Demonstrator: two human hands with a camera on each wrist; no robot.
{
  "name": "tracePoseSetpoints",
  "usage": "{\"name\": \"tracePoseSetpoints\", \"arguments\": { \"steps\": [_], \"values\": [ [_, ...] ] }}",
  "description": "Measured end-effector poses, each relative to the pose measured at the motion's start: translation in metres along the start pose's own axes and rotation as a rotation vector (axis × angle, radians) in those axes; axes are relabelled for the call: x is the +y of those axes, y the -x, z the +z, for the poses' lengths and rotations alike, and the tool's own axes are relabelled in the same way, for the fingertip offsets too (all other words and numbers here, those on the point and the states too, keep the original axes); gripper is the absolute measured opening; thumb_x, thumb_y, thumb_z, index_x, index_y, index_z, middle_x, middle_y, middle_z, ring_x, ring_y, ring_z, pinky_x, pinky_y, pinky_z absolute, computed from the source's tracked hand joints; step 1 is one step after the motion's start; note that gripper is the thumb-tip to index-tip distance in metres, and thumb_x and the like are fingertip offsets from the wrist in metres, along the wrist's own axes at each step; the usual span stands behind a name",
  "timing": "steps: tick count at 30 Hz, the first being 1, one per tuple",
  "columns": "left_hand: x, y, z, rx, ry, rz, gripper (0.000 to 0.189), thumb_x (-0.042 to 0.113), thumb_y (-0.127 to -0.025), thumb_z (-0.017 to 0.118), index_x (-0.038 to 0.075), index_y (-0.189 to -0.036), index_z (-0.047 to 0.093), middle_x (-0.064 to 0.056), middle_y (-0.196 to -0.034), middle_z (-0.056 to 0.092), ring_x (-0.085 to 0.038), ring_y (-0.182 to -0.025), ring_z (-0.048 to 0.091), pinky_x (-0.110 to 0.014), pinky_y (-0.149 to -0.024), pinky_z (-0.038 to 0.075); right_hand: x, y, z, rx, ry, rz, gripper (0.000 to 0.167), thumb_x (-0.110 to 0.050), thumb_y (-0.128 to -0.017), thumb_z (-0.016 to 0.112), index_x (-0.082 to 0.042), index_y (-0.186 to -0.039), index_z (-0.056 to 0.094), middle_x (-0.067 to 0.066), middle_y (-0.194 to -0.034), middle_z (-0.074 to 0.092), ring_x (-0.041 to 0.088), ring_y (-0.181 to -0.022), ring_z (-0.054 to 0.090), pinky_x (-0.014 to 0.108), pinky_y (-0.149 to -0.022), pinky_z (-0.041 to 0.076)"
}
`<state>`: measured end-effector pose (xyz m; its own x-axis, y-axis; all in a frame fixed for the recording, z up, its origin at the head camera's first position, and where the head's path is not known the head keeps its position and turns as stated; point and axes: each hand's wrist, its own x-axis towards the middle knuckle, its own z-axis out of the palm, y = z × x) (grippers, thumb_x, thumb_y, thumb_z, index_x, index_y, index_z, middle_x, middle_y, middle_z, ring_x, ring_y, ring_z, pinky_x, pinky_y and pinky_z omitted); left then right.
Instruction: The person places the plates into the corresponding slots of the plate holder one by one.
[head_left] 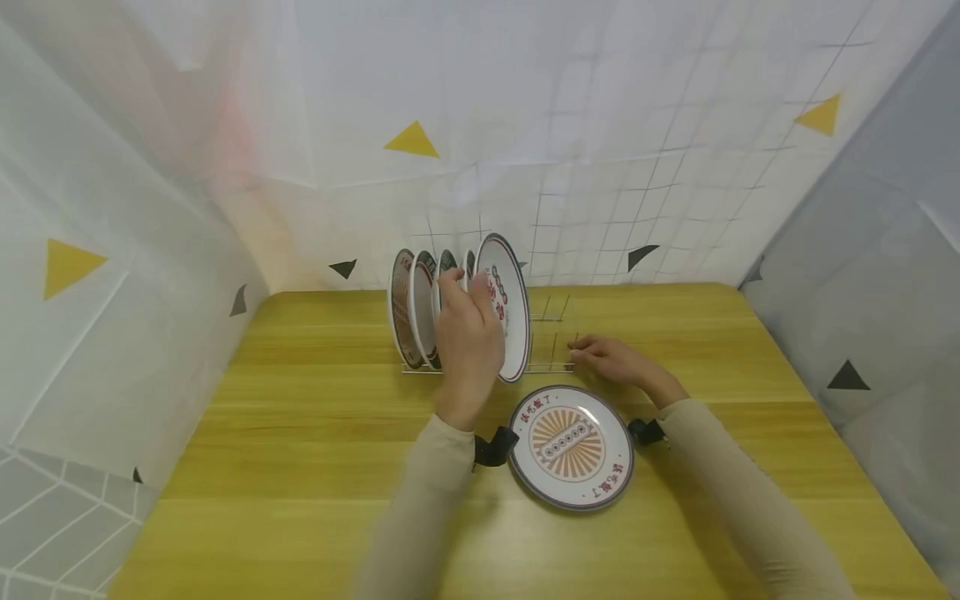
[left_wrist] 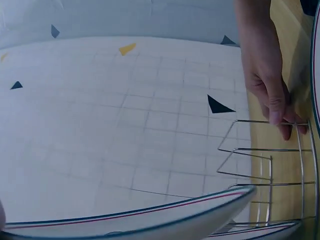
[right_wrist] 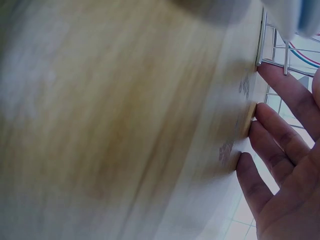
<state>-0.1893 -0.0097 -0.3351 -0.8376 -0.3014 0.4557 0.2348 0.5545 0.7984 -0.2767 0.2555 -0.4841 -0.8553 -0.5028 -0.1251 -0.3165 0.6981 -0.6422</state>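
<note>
My left hand (head_left: 471, 337) grips a white plate (head_left: 512, 312) with red lettering and a dark rim, tilted on its edge at the right of a row of plates. In the left wrist view that plate (left_wrist: 150, 215) crosses the bottom, most of the hand out of sight. A wire dish rack (head_left: 553, 368) stands beneath the row. At its right end my right hand (head_left: 618, 360) pinches the end wire between thumb and fingers, low by the tabletop. The right wrist view has the right fingertips (right_wrist: 267, 75) at the rack's corner, other fingers spread along the wood.
Several more plates (head_left: 402, 310) stand upright in the rack's left part. Another plate (head_left: 572, 492), with an orange sunburst pattern, lies flat on the wooden table (head_left: 300, 467) between my forearms. Behind the rack rises a white sheet wall (head_left: 360, 208); grey sheets close off both sides.
</note>
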Motion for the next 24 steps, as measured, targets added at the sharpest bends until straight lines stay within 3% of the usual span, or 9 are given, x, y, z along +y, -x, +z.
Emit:
{"name": "tracePoseSetpoints", "arguments": {
  "steps": [6, 11, 17, 24],
  "values": [
    [-0.001, 0.007, 0.032, 0.008, -0.121, -0.053, 0.059, 0.052, -0.104, 0.024, 0.004, -0.136, 0.036, -0.014, -0.085, 0.064, -0.032, -0.077, 0.066, -0.045, -0.060, 0.050, -0.002, 0.000, 0.001, 0.015, 0.006, -0.009, 0.037, -0.033, -0.104, 0.046, -0.010, -0.115, 0.073, 0.019, -0.142, 0.051, 0.043, -0.133, 0.043, 0.060, -0.112, 0.030],
    [-0.009, 0.012, 0.042, 0.020, -0.133, -0.075, 0.053, 0.048, -0.105, 0.032, 0.007, -0.137, 0.035, -0.017, -0.090, 0.065, -0.034, -0.083, 0.067, -0.048, -0.064, 0.051, -0.001, -0.002, 0.003, 0.007, 0.006, -0.003, 0.039, -0.037, -0.104, 0.045, -0.011, -0.115, 0.073, 0.018, -0.143, 0.051, 0.043, -0.133, 0.043, 0.060, -0.112, 0.030],
    [-0.010, 0.008, 0.050, 0.021, -0.145, -0.021, 0.051, 0.045, -0.105, 0.033, 0.004, -0.135, 0.036, -0.020, -0.098, 0.064, -0.035, -0.088, 0.067, -0.048, -0.070, 0.053, -0.001, -0.001, 0.000, 0.013, -0.008, -0.015, 0.037, -0.034, -0.104, 0.046, -0.010, -0.113, 0.073, 0.019, -0.142, 0.051, 0.042, -0.132, 0.045, 0.059, -0.111, 0.031],
    [0.012, 0.005, 0.071, -0.007, -0.316, 0.086, 0.057, 0.049, -0.105, 0.024, 0.000, -0.132, 0.035, -0.018, -0.104, 0.061, -0.031, -0.085, 0.064, -0.038, -0.063, 0.056, 0.000, -0.003, 0.000, 0.014, -0.018, -0.031, 0.035, -0.032, -0.104, 0.048, -0.009, -0.113, 0.074, 0.019, -0.137, 0.055, 0.041, -0.128, 0.049, 0.059, -0.109, 0.034]
  ]
}}
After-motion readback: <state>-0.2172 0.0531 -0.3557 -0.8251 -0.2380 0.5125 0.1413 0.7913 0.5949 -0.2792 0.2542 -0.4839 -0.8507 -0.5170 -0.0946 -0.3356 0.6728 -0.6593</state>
